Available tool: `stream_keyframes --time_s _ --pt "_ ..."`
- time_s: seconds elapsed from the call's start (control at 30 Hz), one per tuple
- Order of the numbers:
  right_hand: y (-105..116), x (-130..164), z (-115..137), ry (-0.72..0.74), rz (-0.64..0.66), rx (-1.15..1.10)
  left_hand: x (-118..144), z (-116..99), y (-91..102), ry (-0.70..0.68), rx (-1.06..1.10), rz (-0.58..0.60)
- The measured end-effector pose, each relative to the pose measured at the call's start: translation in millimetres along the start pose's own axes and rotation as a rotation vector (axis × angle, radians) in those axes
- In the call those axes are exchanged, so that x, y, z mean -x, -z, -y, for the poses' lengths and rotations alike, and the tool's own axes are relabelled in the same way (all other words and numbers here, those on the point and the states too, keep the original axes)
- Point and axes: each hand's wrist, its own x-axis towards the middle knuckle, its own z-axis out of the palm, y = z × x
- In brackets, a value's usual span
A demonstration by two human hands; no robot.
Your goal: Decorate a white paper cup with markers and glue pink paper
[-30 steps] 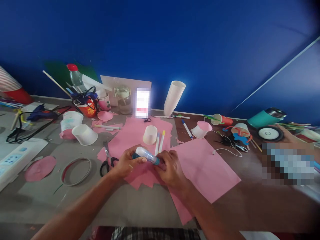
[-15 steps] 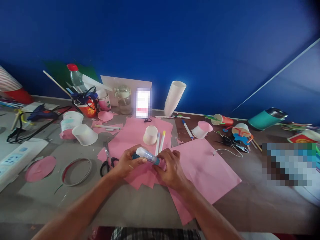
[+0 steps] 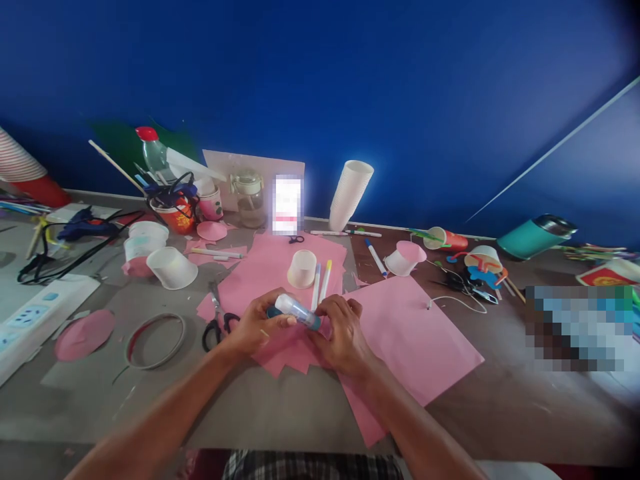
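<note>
My fingers point(image 3: 273, 319) clamp a glue stick point(image 3: 296, 311): left hand point(image 3: 255, 325) on its body, right hand point(image 3: 340, 330) pinching its teal end, above pink paper point(image 3: 415, 340). Scissors point(image 3: 216, 319) lie just left; two markers point(image 3: 321, 283) and one cup point(image 3: 302, 269) behind. Open table point(image 3: 280, 413) lies nearer me.

A craft workshop: table point(image 3: 280, 413) strewn with pink paper point(image 3: 415, 333), paper cups point(image 3: 350, 193), scissors point(image 3: 216, 320), markers point(image 3: 320, 283).
</note>
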Motion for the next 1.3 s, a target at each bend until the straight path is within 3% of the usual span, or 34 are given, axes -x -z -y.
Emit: stream_keyframes --time_s 0.23,0.43,0.7,0.9,1.13,1.3 --pt "7 -1 1 0.041 0.130 -0.117 2 2 1.2 0.013 0.025 -0.028" --pt "0 0 -1 0.021 -0.063 0.041 1 3 0.1 -0.020 -0.002 -0.022" --pt "10 -3 -3 0.046 0.132 -0.166 1 2 0.9 0.022 -0.013 -0.043" --pt "1 -1 -2 -0.033 -0.025 -0.016 1 8 2.2 -0.004 -0.026 -0.002" --pt "7 -2 -5 0.087 0.119 -0.141 1 6 3.4 0.002 -0.016 0.000" --pt "2 -3 0 -0.017 0.023 -0.004 0 9 2.2 -0.014 -0.002 0.029"
